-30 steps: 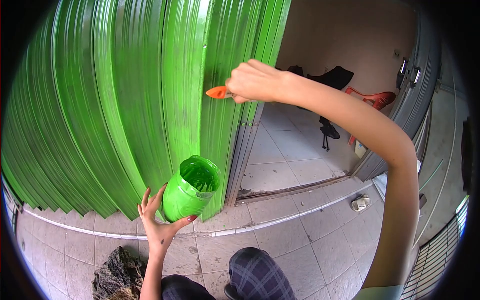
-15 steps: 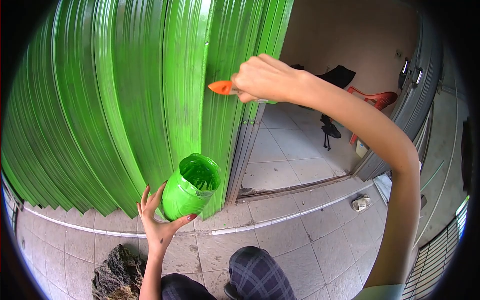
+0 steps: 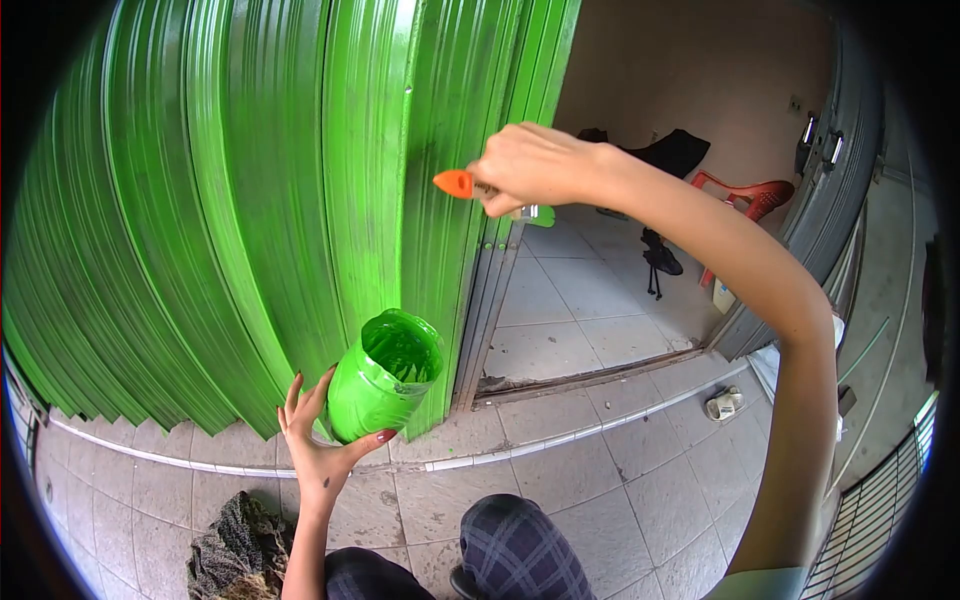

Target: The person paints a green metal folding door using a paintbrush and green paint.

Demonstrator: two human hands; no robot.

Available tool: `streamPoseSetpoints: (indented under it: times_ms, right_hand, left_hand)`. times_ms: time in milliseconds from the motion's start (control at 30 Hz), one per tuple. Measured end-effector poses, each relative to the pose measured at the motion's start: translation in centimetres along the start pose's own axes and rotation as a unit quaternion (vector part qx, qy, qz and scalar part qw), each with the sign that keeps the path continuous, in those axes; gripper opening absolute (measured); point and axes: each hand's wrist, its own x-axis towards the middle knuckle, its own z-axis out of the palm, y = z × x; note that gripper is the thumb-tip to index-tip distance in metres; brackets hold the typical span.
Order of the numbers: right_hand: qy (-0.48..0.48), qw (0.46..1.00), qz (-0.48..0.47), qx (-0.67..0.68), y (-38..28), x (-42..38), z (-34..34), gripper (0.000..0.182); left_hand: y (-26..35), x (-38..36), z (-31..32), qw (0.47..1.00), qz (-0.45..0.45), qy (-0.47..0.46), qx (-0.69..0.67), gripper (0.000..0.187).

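My left hand (image 3: 325, 450) is wrapped round the lower side of a green paint container (image 3: 383, 385), which has a cut-open top and wet green paint inside. Up at the door's edge, my right hand (image 3: 525, 170) is closed on a paintbrush (image 3: 457, 184) with an orange handle tip. The brush's green bristles show just below and to the right of the fist. Behind both hands stands a folding metal door (image 3: 290, 200) coated in green, with darker streaks on some panels.
Beyond the doorway lie a tiled floor (image 3: 570, 290), a red chair (image 3: 765, 197) and a dark object on thin legs (image 3: 660, 255). A crumpled dark cloth (image 3: 237, 550) rests at the lower left. A small whitish item (image 3: 724, 403) sits on the outside tiles.
My right hand has moved slightly down and to the right with the brush, and more of the green bristles shows. My left hand and the container have barely shifted.
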Motion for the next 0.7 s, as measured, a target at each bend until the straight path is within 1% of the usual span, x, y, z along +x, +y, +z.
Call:
streamPoseSetpoints:
  times_ms: [100, 133, 233, 267, 367, 400, 433, 500, 567, 600, 633, 700]
  right_hand:
    - [0.036, 0.998, 0.016, 0.051, 1.5, -0.4, -1.4, 0.018]
    - [0.067, 0.997, 0.016, 0.043, 1.6, -0.4, -1.7, 0.019]
    - [0.084, 0.994, 0.007, 0.065, 1.8, 0.6, -1.2, 0.020]
    - [0.041, 0.998, 0.008, 0.038, 1.3, 0.5, -1.3, 0.021]
    - [0.042, 0.999, 0.002, -0.021, 2.3, 0.7, -1.6, 0.021]
    - [0.057, 0.996, 0.015, 0.062, 3.0, 0.5, -2.2, 0.019]
    - [0.055, 0.997, 0.047, 0.012, 3.6, 0.6, -2.8, 0.017]
    - [0.092, 0.994, 0.064, 0.019, 3.7, 0.6, -3.6, 0.017]
    - [0.094, 0.993, 0.021, 0.068, 3.1, 0.9, -2.2, 0.017]
    - [0.089, 0.993, 0.006, 0.074, 2.4, 0.8, -1.4, 0.016]
    - [0.044, 0.998, 0.026, 0.041, 2.6, 1.2, -0.1, 0.017]
    - [0.036, 0.998, 0.043, 0.014, 2.9, 1.1, -0.2, 0.018]
  left_hand:
    - [-0.3, 0.0, -0.2, 1.000, 0.015, 0.006, 0.002, 0.087]
    - [-0.5, 0.0, -0.2, 1.000, 0.013, 0.010, 0.000, 0.087]
    - [-0.5, -0.1, -0.1, 1.000, 0.011, 0.011, -0.002, 0.087]
    - [-0.3, -0.1, -0.1, 1.000, 0.011, 0.007, 0.002, 0.087]
    - [-0.2, 0.1, -0.2, 1.000, 0.014, 0.004, 0.010, 0.088]
    - [-0.3, 0.0, -0.2, 1.000, 0.014, 0.002, 0.011, 0.088]
    - [-0.5, -0.1, -0.2, 1.000, 0.011, 0.005, 0.008, 0.088]
    - [-0.9, -0.1, -0.1, 1.000, 0.009, 0.012, -0.001, 0.088]
    - [-0.7, -0.1, 0.0, 1.000, 0.010, 0.008, 0.004, 0.088]
    - [-0.6, -0.1, 0.0, 1.000, 0.010, 0.006, 0.008, 0.088]
    - [-0.5, -0.1, 0.0, 1.000, 0.010, 0.003, 0.011, 0.088]
    - [-0.3, 0.0, -0.1, 1.000, 0.009, -0.003, 0.017, 0.088]
